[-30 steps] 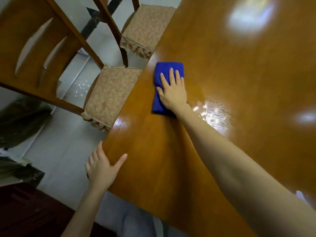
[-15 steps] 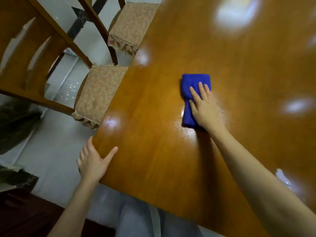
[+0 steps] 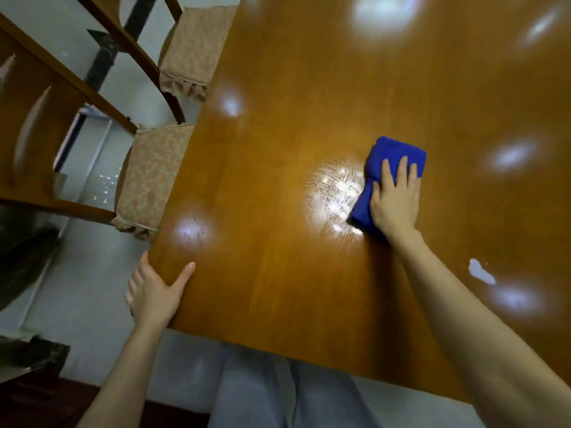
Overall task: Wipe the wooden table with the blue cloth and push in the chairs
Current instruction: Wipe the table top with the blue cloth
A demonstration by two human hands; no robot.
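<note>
We press our right hand flat on the folded blue cloth. The fingers are straight and close together, bearing down on the cloth rather than gripping it. The cloth lies on the table right of the middle, touching a patch of wet streaks on its left. Our left hand rests on the near left corner with the thumb spread across the top and the fingers lying straight along the side edge.

The risks come mostly from the flat palm, in our judgement. Only pressure holds the cloth, so a quick change of direction could let it bunch up or slide out from under the hand. The streaks suggest the cloth leaves moisture, and if we move on too soon they may dry as marks on the glossy wood. Glare spots scattered over the top make it hard to tell wiped wood from unwiped, so we could miss strips, above all at the far end, where our reach runs out. A small white patch near the right edge may be glare or a spill; we cannot tell.

The near chair and the far chair stand out from the left side with only their seat edges at the table. A hard or crooked push could knock them against it.
</note>
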